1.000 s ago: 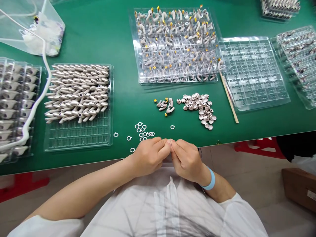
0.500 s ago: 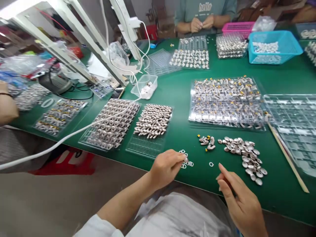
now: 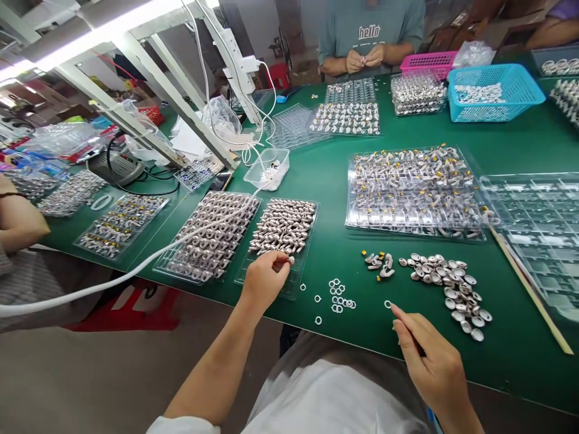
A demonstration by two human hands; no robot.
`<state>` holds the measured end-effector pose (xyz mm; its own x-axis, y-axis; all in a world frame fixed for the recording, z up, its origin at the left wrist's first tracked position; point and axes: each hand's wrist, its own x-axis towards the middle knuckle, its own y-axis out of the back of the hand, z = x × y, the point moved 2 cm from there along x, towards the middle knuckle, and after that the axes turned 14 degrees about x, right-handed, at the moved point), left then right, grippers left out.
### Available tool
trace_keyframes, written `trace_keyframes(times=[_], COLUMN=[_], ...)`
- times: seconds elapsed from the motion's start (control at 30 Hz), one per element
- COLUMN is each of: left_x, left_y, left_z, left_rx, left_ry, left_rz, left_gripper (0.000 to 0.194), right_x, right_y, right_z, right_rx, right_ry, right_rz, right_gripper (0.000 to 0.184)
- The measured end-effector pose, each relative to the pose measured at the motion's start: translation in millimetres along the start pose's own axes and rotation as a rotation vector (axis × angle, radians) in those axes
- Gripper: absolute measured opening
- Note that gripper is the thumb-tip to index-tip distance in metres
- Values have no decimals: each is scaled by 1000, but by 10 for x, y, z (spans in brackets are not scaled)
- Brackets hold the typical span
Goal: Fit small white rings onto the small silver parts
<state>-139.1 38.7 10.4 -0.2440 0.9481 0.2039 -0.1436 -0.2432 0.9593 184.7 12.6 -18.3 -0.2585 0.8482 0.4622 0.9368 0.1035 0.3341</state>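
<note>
My left hand [image 3: 265, 280] pinches a small pale piece [image 3: 291, 260], mostly covered by the fingertips, over the near end of a clear tray of silvery-beige elongated shells [image 3: 284, 224]. On the green table, my right hand [image 3: 432, 355] has its index finger stretched out and its thumb a little apart. That fingertip is at the edge of a small white ring [image 3: 388, 304], and I cannot tell whether it touches. Between the hands lies a loose group of white rings [image 3: 337, 290]. Beyond the right hand are oval silvery caps [image 3: 452, 283] and curved white parts with yellow tabs [image 3: 379, 263].
A filled tray stack [image 3: 411, 193] stands ahead, beside a clear compartment tray [image 3: 538, 223] and a wooden stick [image 3: 534, 292]. Another parts tray [image 3: 208, 235] lies left under a white cable [image 3: 136, 241]. A blue basket [image 3: 495, 93] and a co-worker's hands [image 3: 364, 60] are across the table.
My left hand has moved left from the white rings to the shell tray, with a pale piece in its fingers. The right fingertip has come down to the single ring. The view has shifted slightly.
</note>
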Motion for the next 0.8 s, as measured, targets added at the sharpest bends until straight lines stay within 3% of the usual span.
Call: trace_keyframes(times=[0.2,0.4,0.8], left_x=[73,92,123], left_y=[-83,-75,-85], left_z=[20,13,-30], left_rx=[106,172,215], left_ry=[-15,-23,-59], left_rz=[-28,-63,-18], left_gripper=[22,16,20], right_x=[-111,-153,-142], right_y=[-44,-71,-70], right_z=[67,93,71], right_rx=[-13,0,-20], right_ry=[-70,-80,-86], right_rz=[-29,-55,-70], right_gripper=[42,39,41])
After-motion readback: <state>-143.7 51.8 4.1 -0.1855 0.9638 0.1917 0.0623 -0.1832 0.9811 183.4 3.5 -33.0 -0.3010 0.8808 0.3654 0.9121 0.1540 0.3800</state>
